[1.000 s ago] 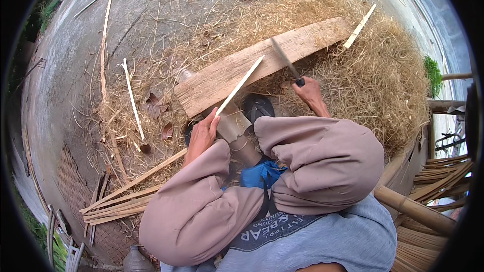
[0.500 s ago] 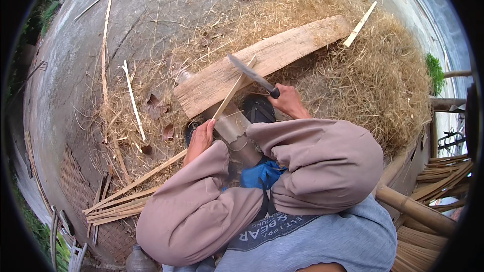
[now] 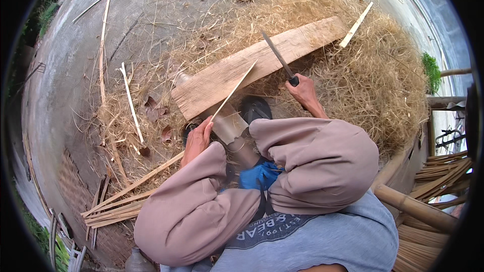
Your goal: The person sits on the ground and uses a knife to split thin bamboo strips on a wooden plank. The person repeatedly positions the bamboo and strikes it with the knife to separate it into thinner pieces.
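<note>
- Here, the right hand point(image 3: 302, 89) is closed round the black handle of a knife point(image 3: 275, 50), its blade slanting over a plank point(image 3: 227, 78); whether they touch, I cannot tell.
- Apart from it, the left hand point(image 3: 198, 138) pinches the lower end of a thin strip point(image 3: 233, 90), whose tip lies over the rough-grained, slightly tapering wood.
- Bent knees in soft, brownish-pink trousers point(image 3: 322, 161) crowd both wrists, the left one hiding the ends of flat, split lengths point(image 3: 118, 209).
- Curly, straw-coloured shavings point(image 3: 383, 85) heap round the plank, a paler piece point(image 3: 356, 24) at its right end.
- Farther out: woven matting point(image 3: 70, 184), brown leaves point(image 3: 152, 110), a round bamboo pole point(image 3: 416, 207).
</note>
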Demonstrator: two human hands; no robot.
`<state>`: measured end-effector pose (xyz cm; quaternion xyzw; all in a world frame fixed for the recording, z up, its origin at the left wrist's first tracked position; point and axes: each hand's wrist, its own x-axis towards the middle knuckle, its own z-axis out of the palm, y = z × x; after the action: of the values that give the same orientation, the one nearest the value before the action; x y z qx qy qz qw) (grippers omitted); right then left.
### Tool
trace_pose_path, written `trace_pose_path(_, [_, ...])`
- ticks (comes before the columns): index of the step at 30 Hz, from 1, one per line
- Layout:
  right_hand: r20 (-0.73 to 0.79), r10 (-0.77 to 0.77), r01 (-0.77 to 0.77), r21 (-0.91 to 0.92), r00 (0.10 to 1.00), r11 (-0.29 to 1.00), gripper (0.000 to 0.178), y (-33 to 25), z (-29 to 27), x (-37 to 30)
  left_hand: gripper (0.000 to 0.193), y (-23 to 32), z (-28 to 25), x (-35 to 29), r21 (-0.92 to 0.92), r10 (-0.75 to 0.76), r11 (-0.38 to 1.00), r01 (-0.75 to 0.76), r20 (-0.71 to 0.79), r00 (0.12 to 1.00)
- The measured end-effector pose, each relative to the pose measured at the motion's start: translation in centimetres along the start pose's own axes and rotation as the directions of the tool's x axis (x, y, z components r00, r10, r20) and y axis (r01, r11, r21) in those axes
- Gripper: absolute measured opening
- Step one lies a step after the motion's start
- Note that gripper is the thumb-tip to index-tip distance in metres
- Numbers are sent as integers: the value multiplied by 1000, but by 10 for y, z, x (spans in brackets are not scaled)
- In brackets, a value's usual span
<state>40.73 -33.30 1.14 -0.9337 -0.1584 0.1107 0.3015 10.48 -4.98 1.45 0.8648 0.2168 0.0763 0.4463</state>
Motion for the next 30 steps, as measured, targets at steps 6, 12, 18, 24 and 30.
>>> trace_pose_path(6, [-125,-529,537,35,839,843,40,-69,10,-15,51,8,-25,3,399,128,908,-129,30,991])
trace_pose_path(12, [279,-430,444,15,858,896,52,-93,19,-14,52,21,-49,16,598,279,775,-207,-29,960])
trace_pose_path(18, [314,-212,92,357,925,929,54,-90,39,-33,74,44,-38,28,263,275,954,-146,-561,781])
trace_pose_path(24, [467,28,-369,658,884,656,51,-124,67,-47,62,28,-12,55,-468,-138,859,206,176,975])
trace_pose_path(30, [446,33,-369,696,895,616,56,-117,76,-63,40,56,14,79,-695,-40,661,283,344,938])
